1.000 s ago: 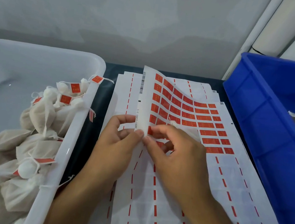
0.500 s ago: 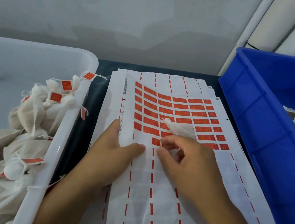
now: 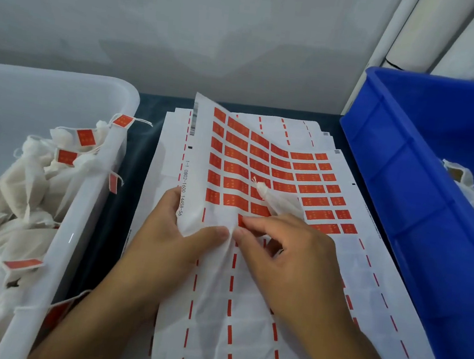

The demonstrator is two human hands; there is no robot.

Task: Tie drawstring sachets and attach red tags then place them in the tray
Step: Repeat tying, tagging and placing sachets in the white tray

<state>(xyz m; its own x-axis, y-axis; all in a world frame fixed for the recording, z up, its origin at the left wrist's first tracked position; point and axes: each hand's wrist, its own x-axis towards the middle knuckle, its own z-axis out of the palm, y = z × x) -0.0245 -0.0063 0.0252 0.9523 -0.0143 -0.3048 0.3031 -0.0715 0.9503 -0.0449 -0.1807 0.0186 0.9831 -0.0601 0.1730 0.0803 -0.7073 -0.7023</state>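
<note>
White sachet (image 3: 276, 203) under R hand (image 3: 288, 262), neck pointing up-left; L hand (image 3: 175, 240) fingers pinch sticker sheet (image 3: 244, 313)

A blue plastic crate (image 3: 424, 183) stands at the right, on the dark tabletop (image 3: 129, 184). Behind it, 2 white pipes (image 3: 418, 28) run upward, leaning to the right, against the pale grey wall (image 3: 189, 20). The wall meets the tabletop's far edge.
</note>
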